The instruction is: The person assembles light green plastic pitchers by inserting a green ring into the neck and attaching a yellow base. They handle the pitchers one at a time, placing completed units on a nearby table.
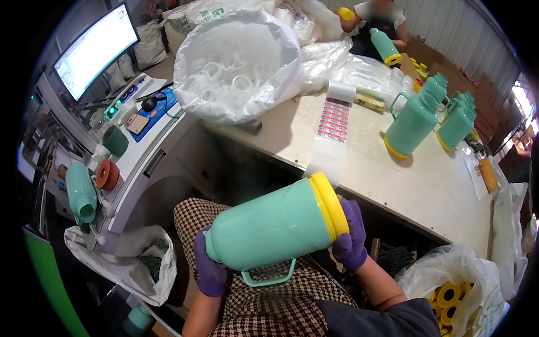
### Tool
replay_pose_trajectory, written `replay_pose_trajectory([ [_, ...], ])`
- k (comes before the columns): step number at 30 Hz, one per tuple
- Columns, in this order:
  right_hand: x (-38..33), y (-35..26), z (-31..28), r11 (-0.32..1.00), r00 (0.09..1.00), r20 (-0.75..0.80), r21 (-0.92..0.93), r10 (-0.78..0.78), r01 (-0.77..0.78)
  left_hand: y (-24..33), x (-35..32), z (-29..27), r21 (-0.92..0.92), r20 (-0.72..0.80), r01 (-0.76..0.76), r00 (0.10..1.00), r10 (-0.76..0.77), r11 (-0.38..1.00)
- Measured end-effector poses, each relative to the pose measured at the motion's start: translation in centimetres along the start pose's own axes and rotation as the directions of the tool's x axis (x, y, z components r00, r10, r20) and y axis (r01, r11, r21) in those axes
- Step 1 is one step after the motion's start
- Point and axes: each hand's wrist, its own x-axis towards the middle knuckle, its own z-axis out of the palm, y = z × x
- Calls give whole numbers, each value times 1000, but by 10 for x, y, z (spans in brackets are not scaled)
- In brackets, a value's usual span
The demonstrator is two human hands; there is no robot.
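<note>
A large mint-green thermos jug point(269, 222) with a side handle lies sideways above my lap. Around its right end is a yellow base ring point(329, 209). My left hand point(210, 268), in a purple glove, grips the narrow neck end at the left. At the other end my right hand point(352, 238), also gloved in purple, is closed around the yellow ring, its fingertips partly hidden behind it. The jug's handle point(272, 279) points down toward me.
A white sack of clear plastic rings point(185, 62) and a strip of red-and-white labels point(333, 121) lie on the table. Green jugs point(412, 124) stand at right. Yellow rings point(447, 296) fill a bag at lower right. A co-worker point(382, 22) holds another jug. A monitor point(95, 50) stands left.
</note>
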Motion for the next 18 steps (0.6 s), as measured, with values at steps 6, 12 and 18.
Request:
replay_pose_trajectory([
  [6,-28,-6,19,917,957,-110,334,268,-219,36,-3,4,353,147,-314,949,279,882],
  [12,-42,-6,13,893,952,28,340,306,-297,20,-8,-8,442,147,-275,961,234,854],
  [18,-47,-3,9,863,937,66,372,342,-341,20,-2,-14,367,227,-319,942,248,874],
])
